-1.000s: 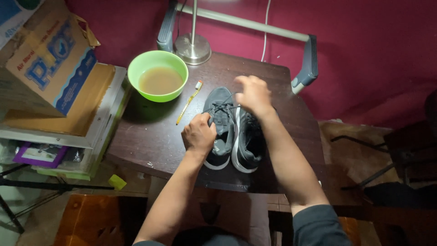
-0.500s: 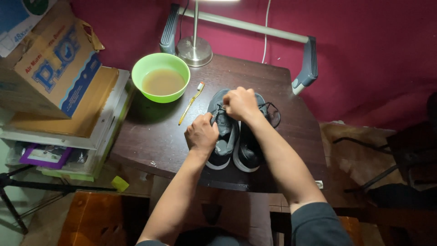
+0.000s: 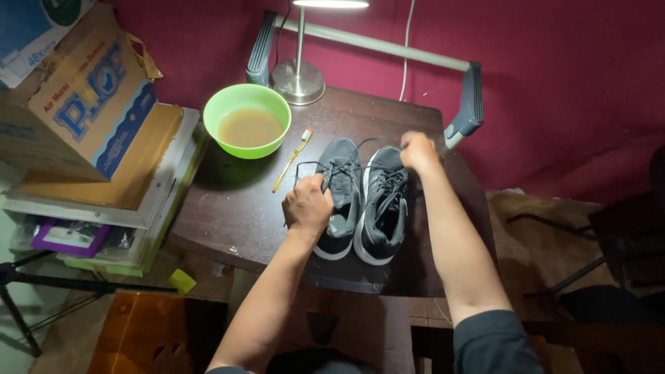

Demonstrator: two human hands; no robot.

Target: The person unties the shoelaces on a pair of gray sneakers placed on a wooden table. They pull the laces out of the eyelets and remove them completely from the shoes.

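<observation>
A dark wooden table (image 3: 228, 208) stands against a deep red wall, and nearly everything in use sits on its far half or its middle. Off its left edge is a stack of flat boxes with a large cardboard carton (image 3: 83, 104) on top; at the far edge stands the round metal base of a desk lamp (image 3: 298, 82), and just in front of that, near the far left corner, is a green bowl (image 3: 248, 119) of murky brownish water. A pair of dark grey trainers with white soles lies side by side at the middle of the table, toes toward the wall and heels toward the near edge: the left shoe (image 3: 339, 201) and the right shoe (image 3: 384, 208), touching along their inner sides. The left hand (image 3: 307, 206) is clenched over the left flank of the left shoe, pinning it down, with a lace end seemingly caught in it. The right hand (image 3: 419, 151) is closed in a fist above the toe of the right shoe, pulling a black lace (image 3: 379, 143) taut. The step looks like unlacing the shoes. A next move would call for a steady pull while the shoes stay pinned. A yellow toothbrush (image 3: 292, 160) lies between bowl and shoes, untouched.
</observation>
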